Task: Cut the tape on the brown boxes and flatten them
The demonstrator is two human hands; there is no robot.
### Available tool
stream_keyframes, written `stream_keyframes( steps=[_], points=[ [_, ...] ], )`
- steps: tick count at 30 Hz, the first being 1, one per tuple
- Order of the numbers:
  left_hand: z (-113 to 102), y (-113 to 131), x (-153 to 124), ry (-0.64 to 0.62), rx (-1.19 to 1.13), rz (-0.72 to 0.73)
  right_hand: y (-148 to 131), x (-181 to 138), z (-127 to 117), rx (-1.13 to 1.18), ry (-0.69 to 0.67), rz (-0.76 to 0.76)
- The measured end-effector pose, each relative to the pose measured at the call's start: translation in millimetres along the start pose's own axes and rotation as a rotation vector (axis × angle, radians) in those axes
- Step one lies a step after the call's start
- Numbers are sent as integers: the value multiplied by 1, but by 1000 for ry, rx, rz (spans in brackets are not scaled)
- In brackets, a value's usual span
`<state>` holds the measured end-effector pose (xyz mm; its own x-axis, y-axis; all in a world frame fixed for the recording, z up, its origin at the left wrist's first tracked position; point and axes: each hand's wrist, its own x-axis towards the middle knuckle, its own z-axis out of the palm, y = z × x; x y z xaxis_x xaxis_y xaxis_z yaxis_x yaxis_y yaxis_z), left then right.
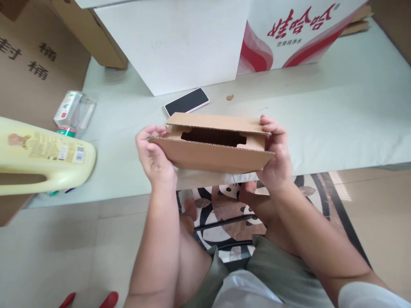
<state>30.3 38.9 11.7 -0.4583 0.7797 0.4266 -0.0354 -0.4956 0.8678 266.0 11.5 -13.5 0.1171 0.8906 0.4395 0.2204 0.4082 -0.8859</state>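
Observation:
A brown cardboard box is held up between my two hands at the front edge of the covered surface. Its two long top flaps stand apart, and a dark gap shows between the short flaps folded inward below them. My left hand is closed round the box's left end, thumb on the near side and fingers on the far flap. At the right end, my right hand grips the box, its fingertips over the far flap's corner. What is inside the box cannot be made out.
A phone lies just behind the box. Large white cartons stand at the back. To the left are a pale yellow jug, a clear plastic bottle and a big brown carton. A panda-patterned mat is below.

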Motion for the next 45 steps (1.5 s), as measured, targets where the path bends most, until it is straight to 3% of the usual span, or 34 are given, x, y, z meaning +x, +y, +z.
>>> stream_keyframes(
  steps=[8,11,22,27,30,33,36,40,45],
  points=[
    [-22,-2,5,-295,126,-77,-6,-2,4,-150,13,3],
    [-21,2,3,-336,157,-107,-6,-2,3,-160,-6,1],
    [-16,5,-2,-204,264,1,8,5,-8,-103,-51,-15],
    [-26,-4,10,-108,202,31,34,8,-14,21,-18,142],
    [-34,-10,21,60,135,-64,29,5,-12,88,-164,235],
    [-38,-10,26,148,33,-312,12,-1,-2,93,-325,118],
    [-28,-5,22,128,-98,-562,1,-8,12,23,-248,-46],
    [1,2,6,82,-152,-710,1,-14,25,92,-101,-163],
    [11,-1,-11,-70,-78,-888,-7,-11,15,91,-170,-195]
  ],
)
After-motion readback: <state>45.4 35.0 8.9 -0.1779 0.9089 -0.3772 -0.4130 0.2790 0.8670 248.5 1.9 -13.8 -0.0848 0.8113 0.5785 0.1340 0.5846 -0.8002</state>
